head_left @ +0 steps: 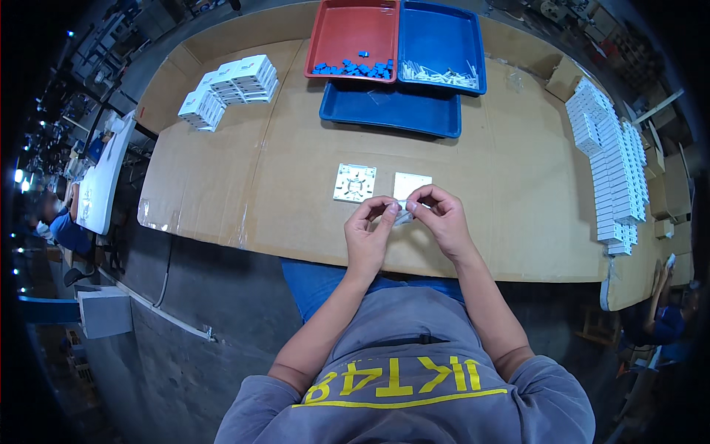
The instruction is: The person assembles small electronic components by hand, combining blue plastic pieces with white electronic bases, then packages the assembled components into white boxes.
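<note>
Both hands meet close to the table's near edge. My left hand (369,231) pinches one side of a small pale, thin piece (402,216), and my right hand (444,220) pinches its other side. Fingers cover much of this piece, so its exact kind cannot be made out. Just beyond my left hand lies a white square plate (354,183) with its detailed, moulded side up. A plain white square plate (411,182) lies just beyond the fingertips, partly hidden by my right hand.
At the back stand a red tray (352,33) with small blue parts, a blue tray (441,37) with thin white pieces, and a lower blue tray (390,111). Stacked white boxes (240,79) stand back left; many more white boxes (610,170) line the right side of the cardboard-covered table (510,214).
</note>
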{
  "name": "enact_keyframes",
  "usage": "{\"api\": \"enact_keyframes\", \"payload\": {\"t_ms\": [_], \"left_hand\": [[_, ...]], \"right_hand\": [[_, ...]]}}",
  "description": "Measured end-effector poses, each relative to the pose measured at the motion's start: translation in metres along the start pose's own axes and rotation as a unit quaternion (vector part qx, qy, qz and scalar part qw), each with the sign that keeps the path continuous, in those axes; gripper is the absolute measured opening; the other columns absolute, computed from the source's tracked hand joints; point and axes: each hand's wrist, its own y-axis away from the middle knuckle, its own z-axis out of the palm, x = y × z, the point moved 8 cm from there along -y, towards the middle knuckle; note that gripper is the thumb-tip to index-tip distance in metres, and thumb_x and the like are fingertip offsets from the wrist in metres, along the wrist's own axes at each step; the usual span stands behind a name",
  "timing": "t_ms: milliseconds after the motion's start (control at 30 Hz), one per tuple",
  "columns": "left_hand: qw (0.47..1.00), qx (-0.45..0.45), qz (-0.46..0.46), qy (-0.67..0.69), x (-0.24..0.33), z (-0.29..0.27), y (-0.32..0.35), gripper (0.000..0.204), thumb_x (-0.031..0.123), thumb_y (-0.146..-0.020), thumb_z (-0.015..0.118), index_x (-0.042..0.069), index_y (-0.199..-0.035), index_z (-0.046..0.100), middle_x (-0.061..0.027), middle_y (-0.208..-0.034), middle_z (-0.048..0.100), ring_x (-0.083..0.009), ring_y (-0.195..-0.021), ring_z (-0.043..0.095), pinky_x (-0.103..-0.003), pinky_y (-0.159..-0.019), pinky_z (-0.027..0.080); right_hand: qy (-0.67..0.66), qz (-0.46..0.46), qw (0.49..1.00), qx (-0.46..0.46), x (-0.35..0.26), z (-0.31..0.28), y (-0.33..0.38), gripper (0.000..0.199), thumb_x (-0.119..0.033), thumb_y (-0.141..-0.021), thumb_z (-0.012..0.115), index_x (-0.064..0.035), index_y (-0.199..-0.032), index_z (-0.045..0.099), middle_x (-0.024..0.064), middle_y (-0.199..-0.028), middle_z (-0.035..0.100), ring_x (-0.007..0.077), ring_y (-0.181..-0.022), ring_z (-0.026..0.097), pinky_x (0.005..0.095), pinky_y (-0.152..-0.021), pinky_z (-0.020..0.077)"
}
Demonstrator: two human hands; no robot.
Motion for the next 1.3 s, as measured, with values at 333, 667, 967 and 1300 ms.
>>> {"api": "enact_keyframes", "payload": {"t_ms": [333,667,967,1300], "left_hand": [[1.000,-0.007,-0.001,-0.003,0.002,0.000,0.002,0.017,0.009,-0.101,0.071,-0.003,-0.113,0.070,-0.0067,-0.106,0.072,-0.0121,-0.099,0.067,-0.028,-0.091,0.055],[0.999,-0.023,-0.037,0.008,-0.008,-0.002,0.003,0.015,0.009,-0.100,0.072,-0.002,-0.111,0.071,-0.0060,-0.104,0.074,-0.0109,-0.098,0.068,-0.027,-0.089,0.054],[0.994,-0.072,-0.085,0.002,-0.006,-0.001,0.001,0.013,0.010,-0.100,0.072,0.000,-0.108,0.073,-0.0047,-0.103,0.073,-0.0095,-0.095,0.067,-0.026,-0.086,0.054],[0.975,-0.121,-0.158,0.100,-0.012,-0.007,-0.001,0.027,0.023,-0.108,0.060,0.000,-0.118,0.070,-0.0092,-0.116,0.072,-0.0142,-0.108,0.066,-0.032,-0.094,0.054]], "right_hand": [[-0.007,0.005,1.000,0.000,-0.001,0.007,0.000,0.009,-0.004,-0.098,0.072,0.0002,-0.105,0.069,0.0024,-0.099,0.070,0.0068,-0.091,0.064,0.0219,-0.080,0.0534],[0.000,0.028,0.999,-0.031,0.012,0.004,-0.001,0.007,-0.003,-0.098,0.071,0.0004,-0.103,0.070,0.0028,-0.098,0.071,0.0073,-0.090,0.065,0.0225,-0.080,0.0531],[-0.006,0.010,0.998,-0.070,0.000,0.001,-0.006,0.002,0.000,-0.094,0.073,-0.0010,-0.094,0.071,0.0016,-0.091,0.067,0.0089,-0.087,0.063,0.0246,-0.080,0.0502],[0.013,-0.001,0.997,-0.069,-0.009,0.001,-0.003,0.003,0.001,-0.091,0.076,-0.0001,-0.091,0.073,0.0036,-0.092,0.069,0.0111,-0.088,0.063,0.0266,-0.081,0.0501]]}}
